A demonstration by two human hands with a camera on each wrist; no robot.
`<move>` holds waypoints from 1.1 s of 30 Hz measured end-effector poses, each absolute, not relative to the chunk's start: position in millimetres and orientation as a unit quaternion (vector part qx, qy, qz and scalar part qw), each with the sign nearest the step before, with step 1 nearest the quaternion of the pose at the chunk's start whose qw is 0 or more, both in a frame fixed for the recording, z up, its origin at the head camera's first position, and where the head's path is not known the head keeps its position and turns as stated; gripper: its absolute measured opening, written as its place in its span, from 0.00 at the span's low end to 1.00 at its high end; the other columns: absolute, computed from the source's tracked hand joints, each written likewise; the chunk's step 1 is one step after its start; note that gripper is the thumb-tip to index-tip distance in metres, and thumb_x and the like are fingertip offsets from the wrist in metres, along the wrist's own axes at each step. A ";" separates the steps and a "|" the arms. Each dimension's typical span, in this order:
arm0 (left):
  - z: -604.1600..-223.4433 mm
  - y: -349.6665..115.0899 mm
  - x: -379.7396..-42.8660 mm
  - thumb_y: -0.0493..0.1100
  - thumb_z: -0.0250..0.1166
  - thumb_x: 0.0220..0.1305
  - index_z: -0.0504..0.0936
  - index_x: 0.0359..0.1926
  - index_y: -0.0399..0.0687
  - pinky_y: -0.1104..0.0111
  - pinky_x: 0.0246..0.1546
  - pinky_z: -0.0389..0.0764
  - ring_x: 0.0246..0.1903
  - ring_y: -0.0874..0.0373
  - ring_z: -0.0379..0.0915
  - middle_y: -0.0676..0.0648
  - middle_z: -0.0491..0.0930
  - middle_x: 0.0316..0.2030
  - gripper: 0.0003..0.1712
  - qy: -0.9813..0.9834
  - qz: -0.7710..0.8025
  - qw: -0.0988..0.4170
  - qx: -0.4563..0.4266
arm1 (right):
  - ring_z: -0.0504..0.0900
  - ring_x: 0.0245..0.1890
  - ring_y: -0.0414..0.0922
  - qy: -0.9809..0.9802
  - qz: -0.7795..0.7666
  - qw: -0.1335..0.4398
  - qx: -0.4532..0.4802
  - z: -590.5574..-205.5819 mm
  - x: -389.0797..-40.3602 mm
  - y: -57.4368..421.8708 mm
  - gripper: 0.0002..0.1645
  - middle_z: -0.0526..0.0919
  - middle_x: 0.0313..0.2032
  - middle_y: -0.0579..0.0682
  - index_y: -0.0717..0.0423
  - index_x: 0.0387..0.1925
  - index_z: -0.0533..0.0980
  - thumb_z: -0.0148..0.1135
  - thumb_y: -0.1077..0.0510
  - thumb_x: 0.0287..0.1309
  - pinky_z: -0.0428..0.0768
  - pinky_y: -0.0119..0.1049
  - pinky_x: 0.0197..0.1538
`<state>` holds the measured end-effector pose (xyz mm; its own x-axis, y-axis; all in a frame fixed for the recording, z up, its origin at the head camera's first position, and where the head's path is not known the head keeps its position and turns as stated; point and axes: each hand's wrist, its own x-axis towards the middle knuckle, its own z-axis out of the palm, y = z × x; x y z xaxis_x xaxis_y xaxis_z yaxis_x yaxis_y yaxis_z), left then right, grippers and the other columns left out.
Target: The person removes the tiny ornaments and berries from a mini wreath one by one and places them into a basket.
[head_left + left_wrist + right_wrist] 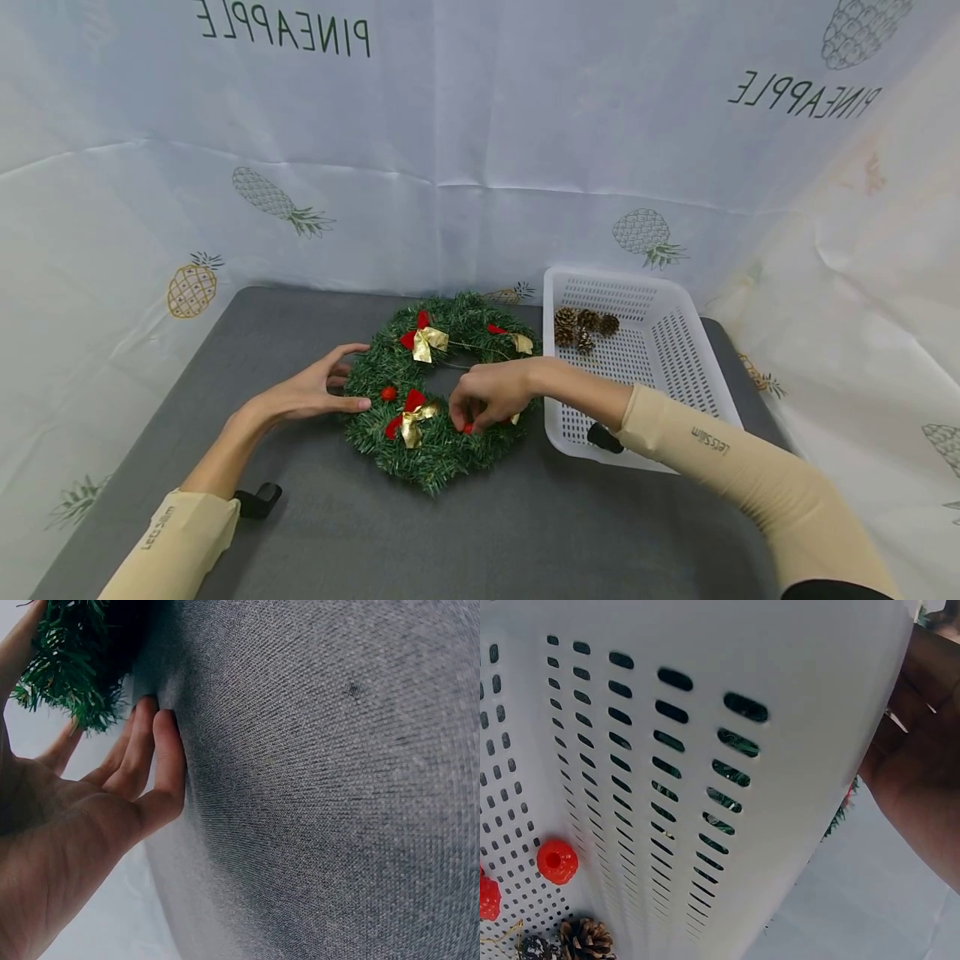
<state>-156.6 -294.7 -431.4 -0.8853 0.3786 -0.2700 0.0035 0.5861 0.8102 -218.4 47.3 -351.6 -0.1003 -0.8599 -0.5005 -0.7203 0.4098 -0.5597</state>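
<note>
A green wreath [442,467] lies on the grey table, dressed with red and gold bows [415,417] and a red berry ornament [388,393] on its left side. My left hand [311,392] rests at the wreath's left edge, thumb and index finger spread against the greenery. In the left wrist view its other fingers [142,754] bend near the tablecloth. Over the lower right of the ring, my right hand [491,392] pinches a small red berry [467,428], mostly covered by the fingers. The right wrist view has this hand at its edge, behind the basket wall.
A white perforated basket [675,317] stands right of the wreath, under my right forearm. Several pine cones [581,325] lie in it, and the right wrist view also shows red berries [557,862]. A curtain with pineapple prints [450,125] hangs behind the table [375,533].
</note>
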 end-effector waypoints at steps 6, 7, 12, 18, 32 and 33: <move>-431.0 -293.6 -156.9 0.55 0.75 0.71 0.47 0.88 0.53 0.28 0.67 0.75 0.79 0.16 0.53 0.19 0.50 0.82 0.59 0.865 0.441 0.214 0.109 | 0.88 0.50 0.39 0.722 -0.112 0.403 -0.551 -348.8 -222.7 55.3 0.17 0.86 0.59 0.52 0.55 0.63 0.83 0.60 0.64 0.80 0.85 0.27 0.53; -431.1 -293.5 -157.0 0.55 0.75 0.71 0.47 0.88 0.53 0.28 0.67 0.75 0.79 0.16 0.53 0.19 0.50 0.82 0.59 0.865 0.441 0.213 0.109 | 0.88 0.52 0.39 0.720 -0.118 0.400 -0.555 -347.9 -223.7 57.1 0.17 0.85 0.60 0.52 0.55 0.64 0.83 0.60 0.64 0.80 0.85 0.27 0.55; -431.4 -294.0 -157.3 0.55 0.75 0.71 0.47 0.88 0.53 0.28 0.67 0.75 0.78 0.16 0.54 0.19 0.50 0.81 0.58 0.866 0.439 0.211 0.112 | 0.87 0.56 0.41 0.708 -0.159 0.391 -0.567 -342.2 -226.9 65.4 0.17 0.83 0.62 0.54 0.57 0.63 0.84 0.59 0.65 0.80 0.85 0.28 0.63; -431.5 -294.4 -156.5 0.55 0.75 0.71 0.47 0.88 0.54 0.27 0.67 0.74 0.78 0.16 0.53 0.20 0.50 0.82 0.58 0.866 0.439 0.212 0.110 | 0.84 0.62 0.44 0.701 -0.204 0.387 -0.563 -334.9 -229.5 74.5 0.18 0.82 0.63 0.56 0.61 0.63 0.84 0.57 0.67 0.80 0.82 0.31 0.70; -431.4 -293.9 -155.9 0.56 0.75 0.71 0.47 0.88 0.54 0.28 0.68 0.74 0.79 0.16 0.53 0.20 0.50 0.82 0.59 0.868 0.438 0.211 0.102 | 0.85 0.52 0.55 0.717 -0.290 0.335 -0.538 -310.8 -243.5 117.4 0.18 0.85 0.61 0.56 0.57 0.62 0.85 0.57 0.68 0.79 0.88 0.38 0.56; -431.6 -293.9 -155.9 0.56 0.75 0.71 0.47 0.88 0.54 0.28 0.68 0.74 0.79 0.16 0.53 0.20 0.50 0.82 0.59 0.868 0.438 0.211 0.103 | 0.84 0.52 0.54 0.721 -0.294 0.330 -0.534 -309.7 -244.4 121.6 0.18 0.85 0.61 0.56 0.57 0.62 0.85 0.57 0.67 0.79 0.87 0.36 0.55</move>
